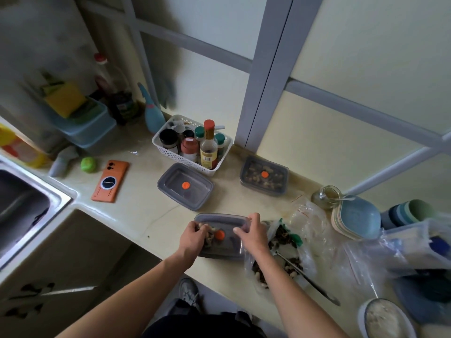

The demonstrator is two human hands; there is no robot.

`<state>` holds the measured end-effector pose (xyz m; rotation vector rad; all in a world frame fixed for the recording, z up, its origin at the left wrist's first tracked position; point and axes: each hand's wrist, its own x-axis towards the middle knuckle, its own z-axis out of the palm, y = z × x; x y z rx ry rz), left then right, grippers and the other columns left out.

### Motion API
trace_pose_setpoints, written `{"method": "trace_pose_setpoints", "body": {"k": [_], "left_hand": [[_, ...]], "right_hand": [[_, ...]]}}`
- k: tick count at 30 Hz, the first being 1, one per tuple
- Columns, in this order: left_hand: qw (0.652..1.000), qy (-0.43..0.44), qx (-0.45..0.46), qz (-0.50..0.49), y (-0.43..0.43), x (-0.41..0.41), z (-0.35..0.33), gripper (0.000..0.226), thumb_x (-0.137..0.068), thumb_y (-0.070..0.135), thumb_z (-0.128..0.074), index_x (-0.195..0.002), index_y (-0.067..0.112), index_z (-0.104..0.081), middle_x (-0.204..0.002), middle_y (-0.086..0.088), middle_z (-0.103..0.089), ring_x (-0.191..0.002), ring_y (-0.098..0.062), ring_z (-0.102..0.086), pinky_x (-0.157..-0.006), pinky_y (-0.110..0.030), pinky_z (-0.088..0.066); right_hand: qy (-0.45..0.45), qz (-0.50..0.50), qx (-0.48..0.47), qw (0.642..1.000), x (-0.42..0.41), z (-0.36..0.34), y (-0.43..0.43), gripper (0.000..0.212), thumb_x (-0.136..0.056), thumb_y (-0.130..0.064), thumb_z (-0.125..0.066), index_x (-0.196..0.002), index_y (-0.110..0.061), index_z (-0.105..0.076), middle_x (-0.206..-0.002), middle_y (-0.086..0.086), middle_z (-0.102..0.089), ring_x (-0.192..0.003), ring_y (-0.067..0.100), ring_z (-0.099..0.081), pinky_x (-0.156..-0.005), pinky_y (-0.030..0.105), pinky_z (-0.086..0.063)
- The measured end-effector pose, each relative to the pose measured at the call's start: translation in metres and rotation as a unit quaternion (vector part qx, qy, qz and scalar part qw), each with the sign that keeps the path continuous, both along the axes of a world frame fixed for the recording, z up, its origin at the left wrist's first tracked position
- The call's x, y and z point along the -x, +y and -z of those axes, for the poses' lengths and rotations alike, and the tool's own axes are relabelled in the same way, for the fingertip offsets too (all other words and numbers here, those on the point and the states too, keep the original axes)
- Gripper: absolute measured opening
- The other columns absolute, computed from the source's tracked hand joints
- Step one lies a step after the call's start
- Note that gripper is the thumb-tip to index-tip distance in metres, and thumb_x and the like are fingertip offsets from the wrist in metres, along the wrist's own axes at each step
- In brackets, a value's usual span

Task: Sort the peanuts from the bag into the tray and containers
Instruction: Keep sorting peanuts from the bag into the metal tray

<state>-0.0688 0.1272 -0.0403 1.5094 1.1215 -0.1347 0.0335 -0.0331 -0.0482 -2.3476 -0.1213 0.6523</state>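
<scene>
Near container (227, 247) at counter (151, 215) edge, partly filled, lid on; gripped by left hand (195, 231) and right hand (251, 230), fingers curled over its end rims. Behind-right: second container (264, 176), filled, lidded. Behind: third container (185, 186), seemingly empty. Right: bag (310, 215), peanuts (283, 236) left inside. Sorting judged about halfway.

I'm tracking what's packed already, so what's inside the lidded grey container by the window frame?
Through the clear lid of the grey container, peanuts show, spread across it. The orange dot on the lid and the grey walls hide the rest, so their depth cannot be told.
</scene>
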Motion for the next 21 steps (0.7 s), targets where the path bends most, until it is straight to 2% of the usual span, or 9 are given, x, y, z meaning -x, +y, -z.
{"method": "trace_pose_setpoints", "body": {"k": [3,5,7,10,13,15,17,19,21], "left_hand": [[0.999,-0.006,-0.003,-0.049,-0.002,-0.001,-0.005,0.013,-0.097,0.023,-0.056,-0.103,0.012,-0.059,-0.091,-0.007,-0.065,-0.077,-0.017,-0.058,-0.068,-0.031,-0.052],[0.998,-0.008,-0.019,-0.067,-0.003,-0.003,-0.004,0.014,-0.097,0.024,-0.055,-0.104,0.013,-0.059,-0.096,-0.010,-0.066,-0.079,-0.019,-0.058,-0.073,-0.035,-0.053],[0.995,-0.019,-0.031,-0.088,-0.003,-0.004,-0.008,0.013,-0.096,0.023,-0.055,-0.103,0.011,-0.059,-0.096,-0.012,-0.067,-0.076,-0.019,-0.059,-0.067,-0.032,-0.052],[0.992,-0.037,-0.042,-0.117,-0.002,-0.007,-0.014,0.012,-0.098,0.020,-0.054,-0.100,0.009,-0.058,-0.087,-0.008,-0.064,-0.070,-0.017,-0.057,-0.060,-0.028,-0.049],[0.988,-0.045,-0.077,-0.128,0.003,-0.011,-0.020,0.014,-0.097,0.025,-0.054,-0.099,0.012,-0.059,-0.090,-0.006,-0.065,-0.080,-0.021,-0.060,-0.070,-0.034,-0.052],[0.985,-0.050,-0.097,-0.136,0.008,-0.014,-0.022,0.014,-0.097,0.027,-0.053,-0.099,0.014,-0.058,-0.092,-0.004,-0.065,-0.089,-0.026,-0.061,-0.082,-0.041,-0.053],[0.984,-0.055,-0.103,-0.138,0.010,-0.018,-0.024,0.013,-0.098,0.027,-0.053,-0.099,0.015,-0.057,-0.092,-0.003,-0.064,-0.091,-0.027,-0.062,-0.085,-0.044,-0.053],[0.984,-0.055,-0.099,-0.137,0.009,-0.019,-0.025,0.014,-0.097,0.029,-0.053,-0.098,0.016,-0.057,-0.092,-0.005,-0.065,-0.091,-0.028,-0.063,-0.081,-0.042,-0.055],[0.985,-0.060,-0.084,-0.137,0.004,-0.020,-0.025,0.015,-0.098,0.027,-0.053,-0.099,0.012,-0.059,-0.091,-0.007,-0.067,-0.083,-0.024,-0.064,-0.067,-0.032,-0.053]], "right_hand": [[0.092,0.052,-0.104,0.989,-0.005,0.002,-0.019,0.018,-0.099,-0.022,-0.064,-0.108,-0.034,-0.054,-0.111,0.005,-0.068,-0.089,0.019,-0.072,-0.070,0.030,-0.055],[0.102,0.038,-0.143,0.984,-0.004,-0.002,-0.024,0.023,-0.102,-0.018,-0.058,-0.111,-0.039,-0.059,-0.106,0.004,-0.068,-0.090,0.019,-0.072,-0.071,0.026,-0.053],[0.094,0.029,-0.186,0.978,-0.001,-0.011,-0.025,0.030,-0.104,-0.015,-0.054,-0.116,-0.042,-0.061,-0.094,0.001,-0.066,-0.085,0.016,-0.069,-0.073,0.023,-0.054],[0.078,0.047,-0.234,0.968,0.000,-0.020,-0.023,0.027,-0.105,-0.007,-0.050,-0.112,-0.024,-0.069,-0.088,0.000,-0.067,-0.074,0.011,-0.066,-0.071,0.021,-0.054],[0.077,0.119,-0.282,0.949,-0.005,-0.024,-0.021,0.028,-0.100,0.005,-0.047,-0.093,-0.004,-0.072,-0.084,0.002,-0.069,-0.070,0.012,-0.065,-0.069,0.023,-0.052],[0.079,0.205,-0.311,0.925,-0.013,-0.025,-0.025,0.029,-0.097,0.004,-0.047,-0.088,-0.004,-0.072,-0.084,-0.001,-0.072,-0.080,0.012,-0.065,-0.069,0.018,-0.050],[0.124,0.297,-0.350,0.880,-0.024,-0.024,-0.034,0.029,-0.097,-0.005,-0.045,-0.091,-0.009,-0.073,-0.082,0.000,-0.073,-0.082,0.017,-0.066,-0.071,0.027,-0.050],[0.168,0.337,-0.392,0.839,-0.037,-0.020,-0.045,0.033,-0.095,-0.005,-0.041,-0.097,-0.010,-0.074,-0.083,0.007,-0.071,-0.080,0.024,-0.066,-0.071,0.034,-0.049],[0.182,0.349,-0.425,0.815,-0.050,-0.021,-0.054,0.042,-0.089,0.008,-0.035,-0.106,-0.006,-0.070,-0.086,0.012,-0.068,-0.078,0.024,-0.063,-0.069,0.032,-0.049]]}}
